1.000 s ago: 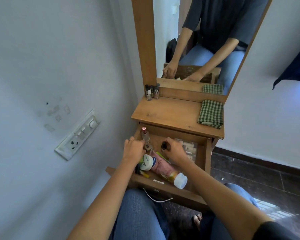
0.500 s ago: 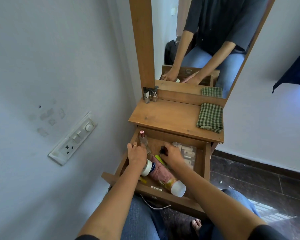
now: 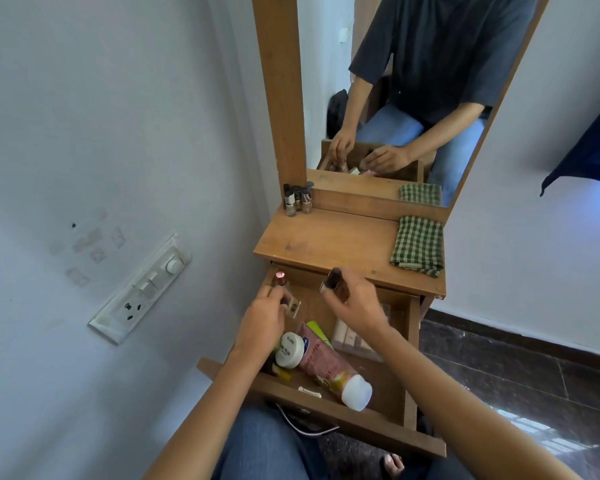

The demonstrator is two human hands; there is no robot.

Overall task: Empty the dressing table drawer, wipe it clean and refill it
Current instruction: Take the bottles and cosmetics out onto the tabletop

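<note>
Drawer (image 3: 329,422) first: it stands pulled well out from under the dressing table top (image 3: 326,240), over the person's lap, and much remains inside it, so I judge the emptying to be at an early stage. It is stiff wooden board and should handle rigidly; I would steady it by the front board or the side walls, not the thin floor. A folded checked cloth (image 3: 418,244) lies on the right of the top, soft and ready for wiping. In the drawer a pink tube (image 3: 321,363) lies slantwise, squashy, best taken mid-body; a clear compartment box (image 3: 352,337) sits beside it to the right, and a white jar (image 3: 290,349) touches the tube's left side. The right hand (image 3: 357,306) is raised above the drawer with its fingers closed around a small dark bottle (image 3: 336,284), probably glass, so light, slick and breakable. The left hand (image 3: 260,320) seems to pinch a rose-capped stick (image 3: 279,278) near its base, though blur there leaves me unsure. Small nail polish bottles (image 3: 297,200) stand at the top's back left corner. A tiny white clip (image 3: 309,392) lies by the front board.
</note>
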